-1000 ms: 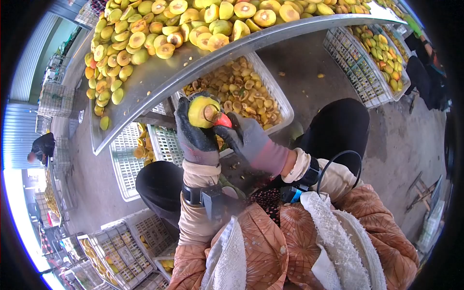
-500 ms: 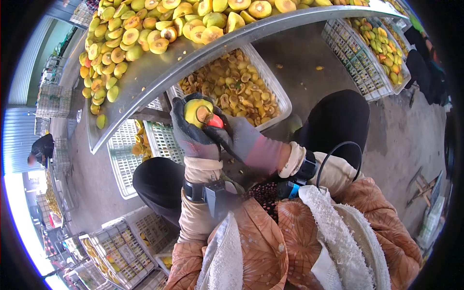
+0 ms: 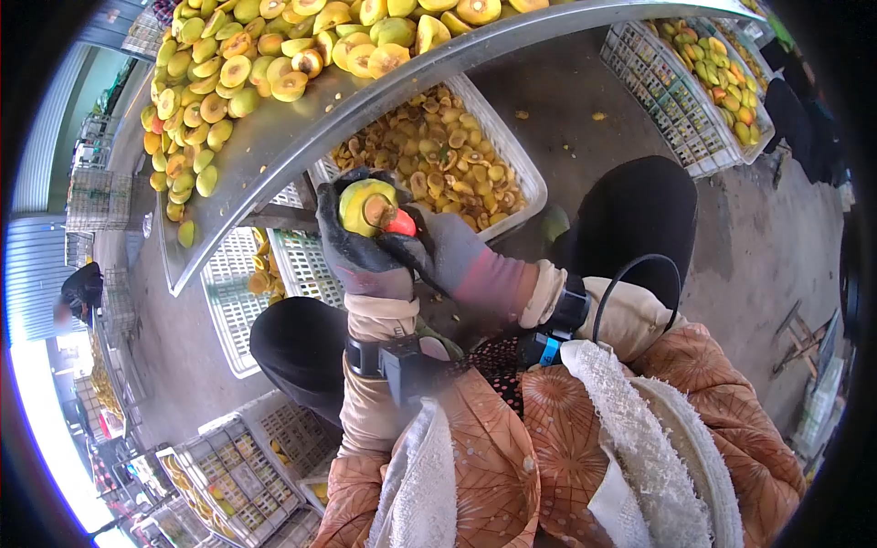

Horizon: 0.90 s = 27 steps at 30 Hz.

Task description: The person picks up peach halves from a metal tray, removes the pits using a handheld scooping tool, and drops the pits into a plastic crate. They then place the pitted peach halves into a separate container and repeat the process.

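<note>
My left hand, in a dark and grey glove, is wrapped round a yellow-green halved fruit. Against the fruit's cut face sits a small tool with a red handle, held in the closed fingers of my right hand. The tool's working end is mostly hidden by the fruit and fingers. Both hands are over my lap, just in front of a white crate of small cut fruit pieces. Above them runs a metal table piled with halved fruit.
Another white crate of fruit stands at the upper right. Below the table at left are more crates. Stacked crates fill the lower left. A person is at the far left, and a dark-clothed person at the right edge.
The fruit and both hands have shifted slightly left in view, and the fruit looks slightly turned. My grips are kept. The table and crates appear slightly up and left.
</note>
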Motion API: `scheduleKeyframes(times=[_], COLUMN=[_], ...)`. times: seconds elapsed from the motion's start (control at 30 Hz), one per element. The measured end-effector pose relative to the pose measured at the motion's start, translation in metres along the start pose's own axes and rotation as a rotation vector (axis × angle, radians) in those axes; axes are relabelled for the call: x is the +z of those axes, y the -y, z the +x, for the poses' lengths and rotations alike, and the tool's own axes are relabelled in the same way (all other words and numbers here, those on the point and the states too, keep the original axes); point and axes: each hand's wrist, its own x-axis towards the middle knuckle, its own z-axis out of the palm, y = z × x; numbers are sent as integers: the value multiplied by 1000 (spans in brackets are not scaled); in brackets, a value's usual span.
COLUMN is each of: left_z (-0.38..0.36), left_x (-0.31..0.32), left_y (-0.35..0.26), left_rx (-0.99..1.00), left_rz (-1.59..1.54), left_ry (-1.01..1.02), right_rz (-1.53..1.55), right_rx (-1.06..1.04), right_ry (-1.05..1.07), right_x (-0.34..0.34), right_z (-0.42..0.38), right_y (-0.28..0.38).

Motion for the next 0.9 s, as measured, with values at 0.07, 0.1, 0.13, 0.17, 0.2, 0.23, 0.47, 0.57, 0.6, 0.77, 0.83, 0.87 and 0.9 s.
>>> scheduleKeyframes(times=[0.07,0.1,0.13,0.17,0.2,0.23,0.47,0.57,0.6,0.77,0.83,0.87,0.9], left_z=[-2,-3,-3,-2,-3,-3,-13,-16,-17,-20,-21,-21,-22], left_x=[4,7,8,9,9,7,3,6,9,8,14,15,14], left_y=[-4,-6,-6,-6,-5,-4,-2,-5,-8,-3,-8,-9,-10], left_rx=[1,-8,-7,-102,-199,-201,83,51,92,309,572,405,231], left_rz=[-79,-157,-158,-293,-427,-428,42,28,134,489,894,636,379], left_ry=[35,70,72,11,-51,-51,60,35,3,-50,-9,-29,-53], right_rz=[-375,-375,-371,-368,-369,-341,-104,-41,-38,132,106,68,70], right_rx=[-14,-17,-25,-33,-32,-51,1,-54,-49,316,248,181,191], right_ry=[-36,-38,-48,-60,-61,-66,3,69,66,269,248,225,221], right_x=[-5,-5,-5,-6,-6,-5,-5,-5,-6,-14,-12,-13,-12], right_z=[-2,-2,-2,-2,-3,-5,-8,-4,-4,4,4,3,1], right_y=[14,15,15,15,15,15,14,10,8,3,-3,-6,-7])
